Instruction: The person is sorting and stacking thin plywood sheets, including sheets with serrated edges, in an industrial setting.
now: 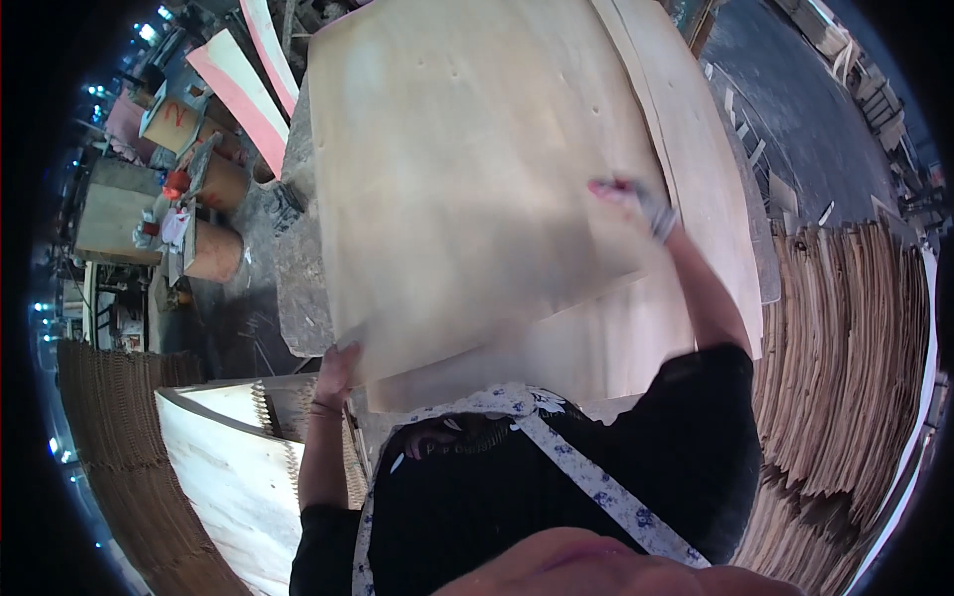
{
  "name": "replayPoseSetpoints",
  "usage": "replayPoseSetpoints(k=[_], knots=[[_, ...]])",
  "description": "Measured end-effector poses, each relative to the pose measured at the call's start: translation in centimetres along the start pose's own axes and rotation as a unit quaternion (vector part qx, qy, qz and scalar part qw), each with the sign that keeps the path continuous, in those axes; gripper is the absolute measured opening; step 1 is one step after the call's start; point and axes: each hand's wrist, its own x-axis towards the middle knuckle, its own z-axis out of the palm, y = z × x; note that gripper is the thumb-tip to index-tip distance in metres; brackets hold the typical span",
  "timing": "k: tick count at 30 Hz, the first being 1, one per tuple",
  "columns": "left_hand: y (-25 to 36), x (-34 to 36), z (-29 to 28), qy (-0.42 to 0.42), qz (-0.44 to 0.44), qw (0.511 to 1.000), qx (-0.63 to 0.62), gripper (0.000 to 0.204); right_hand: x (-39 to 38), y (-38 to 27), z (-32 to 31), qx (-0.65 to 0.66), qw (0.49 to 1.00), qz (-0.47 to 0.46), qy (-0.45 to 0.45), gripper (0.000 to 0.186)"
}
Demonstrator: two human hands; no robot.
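Observation:
A large pale wood veneer sheet spreads out before me, its near edge slanting upward to the right. My left hand grips its near left corner. Over the sheet's right part is my right hand, smeared by motion, with a grey-white covering near the wrist. A pinkish-red patch shows at its fingertips; I cannot tell whether that is a held thing or a glove tip. Beneath lies another pale veneer sheet, visible along the near side and, past a long edge, on the right.
Tall stacks of brown veneer stand at the right and the left. A white-faced sheet leans close to my left arm. Several tubs, one a brown tub, and pink-edged strips are at the far left.

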Motion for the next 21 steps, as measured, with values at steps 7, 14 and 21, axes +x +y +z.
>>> replayPoseSetpoints(k=[7,14,21], knots=[[0.0,-0.9,0.1,0.023,0.059,0.997,0.048,0.040,-10.6,0.0,5.2,0.024,0.994,0.102,0.035,0.044],[-0.6,-1.0,-5.0,-0.054,0.369,0.821,0.431,0.063,-19.2,-9.3,5.4,0.036,0.993,0.028,0.110,0.039],[-0.9,-3.8,-3.9,-0.072,0.294,0.790,0.533,0.075,-27.2,3.7,4.9,0.270,0.917,0.060,0.286,0.024]])
